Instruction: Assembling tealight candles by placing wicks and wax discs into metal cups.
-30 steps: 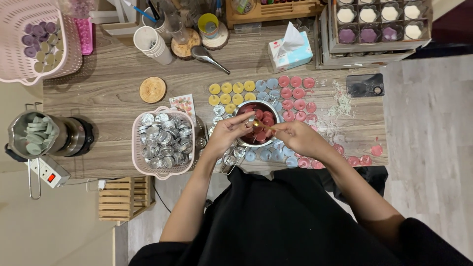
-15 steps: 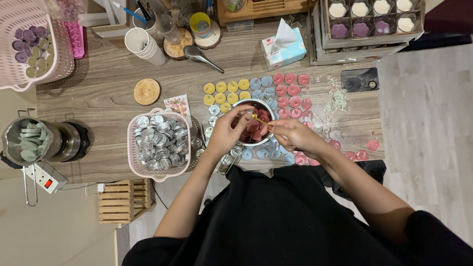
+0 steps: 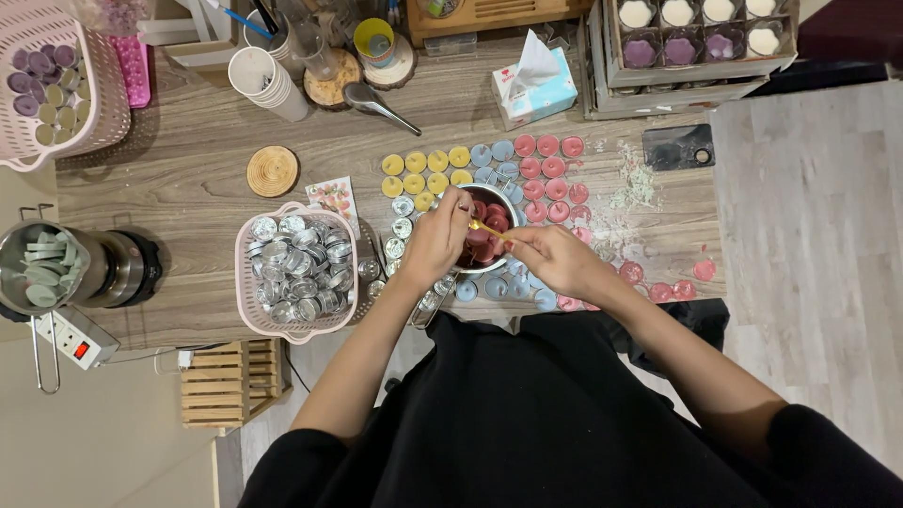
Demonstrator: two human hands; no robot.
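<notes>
Over a small metal bowl (image 3: 487, 229) of red wax discs mid-counter, the left hand (image 3: 435, 243) closes on its rim while the right hand (image 3: 555, 259) pinches a thin yellow stick (image 3: 485, 229); steadying the bowl seems key.

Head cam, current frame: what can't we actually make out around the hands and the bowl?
- Left hand: grip hidden; only the back of the hand shows in the head view.
- Metal bowl: near rim and part of the red pieces covered by both hands.
- Yellow tool: too small to identify; right hand covers its rear end.
- Pink basket, far left: cut off by the frame edge.
</notes>
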